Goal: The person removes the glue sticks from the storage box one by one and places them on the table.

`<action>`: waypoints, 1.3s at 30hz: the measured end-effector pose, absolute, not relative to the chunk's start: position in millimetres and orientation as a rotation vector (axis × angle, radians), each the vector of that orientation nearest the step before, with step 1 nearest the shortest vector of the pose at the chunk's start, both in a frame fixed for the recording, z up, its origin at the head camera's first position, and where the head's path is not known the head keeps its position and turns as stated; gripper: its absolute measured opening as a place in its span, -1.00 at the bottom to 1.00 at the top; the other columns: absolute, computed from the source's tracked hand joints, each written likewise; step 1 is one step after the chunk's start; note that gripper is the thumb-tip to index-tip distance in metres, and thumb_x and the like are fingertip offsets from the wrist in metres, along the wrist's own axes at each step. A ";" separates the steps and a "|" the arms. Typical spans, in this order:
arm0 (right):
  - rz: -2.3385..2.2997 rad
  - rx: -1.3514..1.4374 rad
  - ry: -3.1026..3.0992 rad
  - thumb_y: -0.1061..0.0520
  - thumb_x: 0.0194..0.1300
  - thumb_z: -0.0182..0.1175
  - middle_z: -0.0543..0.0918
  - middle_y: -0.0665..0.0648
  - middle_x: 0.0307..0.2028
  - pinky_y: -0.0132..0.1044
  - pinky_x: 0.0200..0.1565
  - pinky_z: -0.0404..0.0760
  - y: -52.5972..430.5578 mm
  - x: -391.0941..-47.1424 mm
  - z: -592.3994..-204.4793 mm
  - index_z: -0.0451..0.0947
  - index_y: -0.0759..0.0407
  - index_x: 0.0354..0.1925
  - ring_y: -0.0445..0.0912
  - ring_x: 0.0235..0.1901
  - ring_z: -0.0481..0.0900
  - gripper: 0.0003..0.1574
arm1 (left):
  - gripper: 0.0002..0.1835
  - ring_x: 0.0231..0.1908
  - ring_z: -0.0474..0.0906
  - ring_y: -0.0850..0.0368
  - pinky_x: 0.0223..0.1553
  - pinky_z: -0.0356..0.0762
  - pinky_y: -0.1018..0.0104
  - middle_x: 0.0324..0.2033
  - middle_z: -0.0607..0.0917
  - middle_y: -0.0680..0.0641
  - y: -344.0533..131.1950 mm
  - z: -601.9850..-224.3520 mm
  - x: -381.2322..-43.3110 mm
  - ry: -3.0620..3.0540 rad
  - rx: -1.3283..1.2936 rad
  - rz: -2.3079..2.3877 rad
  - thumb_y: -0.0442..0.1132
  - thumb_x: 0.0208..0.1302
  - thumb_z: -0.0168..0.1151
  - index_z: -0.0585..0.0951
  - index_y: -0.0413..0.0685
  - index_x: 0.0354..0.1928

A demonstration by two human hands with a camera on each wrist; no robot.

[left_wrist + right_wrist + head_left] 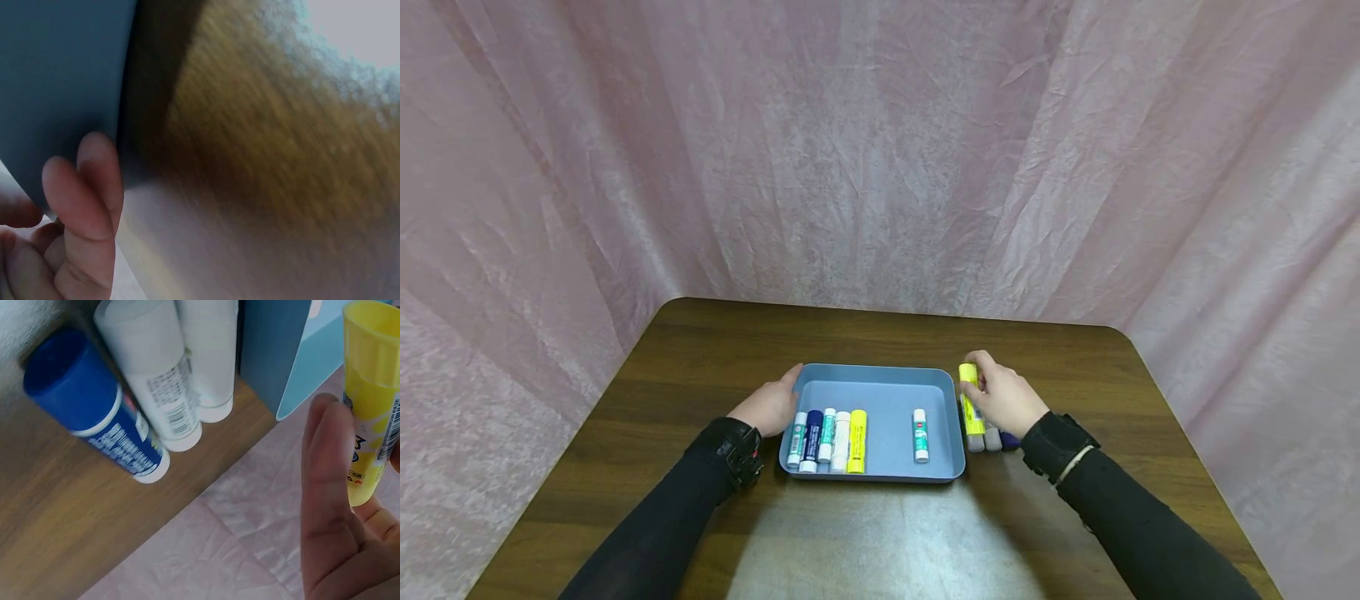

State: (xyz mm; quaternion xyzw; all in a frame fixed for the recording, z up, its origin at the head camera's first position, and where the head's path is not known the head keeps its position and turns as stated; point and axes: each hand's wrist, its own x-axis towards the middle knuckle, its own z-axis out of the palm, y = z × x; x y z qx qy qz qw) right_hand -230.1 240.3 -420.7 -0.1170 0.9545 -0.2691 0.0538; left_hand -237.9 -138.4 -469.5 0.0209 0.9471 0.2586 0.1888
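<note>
My right hand [1009, 402] grips a yellow glue stick [970, 396] just outside the right wall of a blue tray [880, 375]. In the right wrist view, that yellow glue stick [374, 394] stands nearly upright between thumb and fingers. Beside it on the table are two white glue sticks [150, 369] and a blue glue stick [94, 400]. My left hand [772, 406] holds the tray's left edge, its fingers [81, 194] touching the outer wall. Inside lie a row of several glue sticks at left, including a yellow one [857, 442], and a lone white-and-green one [921, 435] at right.
The brown wooden table [865, 533] has rounded far corners. A pink curtain [880, 167] hangs behind it and along both sides. Bright glare falls on the table in front of the tray.
</note>
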 end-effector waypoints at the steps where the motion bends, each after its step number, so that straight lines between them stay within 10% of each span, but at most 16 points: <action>1: -0.822 -0.351 2.897 0.05 0.49 0.15 0.53 0.16 -0.37 -0.29 -0.47 0.49 242.1 -230.9 -420.8 0.31 0.17 0.30 -0.11 -0.51 0.51 -0.47 | -0.34 -0.32 0.63 0.07 -0.18 0.50 0.13 0.17 0.66 -0.29 -138.5 -469.6 -237.7 2.663 0.059 0.726 -0.17 0.64 -0.19 -0.10 -0.04 0.64; 10: -0.803 -0.309 2.912 0.06 0.51 0.12 0.48 0.16 -0.37 -0.28 -0.47 0.45 260.1 -237.0 -421.0 0.29 0.19 0.32 -0.08 -0.48 0.48 -0.47 | -0.33 -0.54 0.51 0.12 -0.38 0.44 0.19 -0.07 0.73 -0.26 -139.3 -471.5 -239.4 2.650 0.056 0.733 -0.17 0.64 -0.19 -0.11 -0.03 0.65; 16: -0.788 -0.295 2.916 0.06 0.52 0.11 0.48 0.16 -0.36 -0.28 -0.48 0.47 269.5 -238.5 -421.2 0.28 0.21 0.34 -0.09 -0.49 0.48 -0.46 | -0.34 -0.26 0.63 0.09 -0.15 0.50 0.15 0.31 0.55 -0.30 -139.2 -471.3 -239.0 2.665 0.062 0.720 -0.18 0.64 -0.18 -0.09 -0.04 0.64; 39: -0.694 -0.186 2.899 0.04 0.55 0.08 0.61 0.26 -0.20 -0.26 -0.39 0.53 299.5 -248.5 -437.8 0.28 0.20 0.37 -0.02 -0.39 0.56 -0.45 | -0.34 -0.15 0.63 0.05 -0.06 0.51 0.10 0.33 0.54 -0.29 -138.3 -470.1 -239.3 2.644 0.043 0.718 -0.16 0.65 -0.19 -0.11 -0.01 0.65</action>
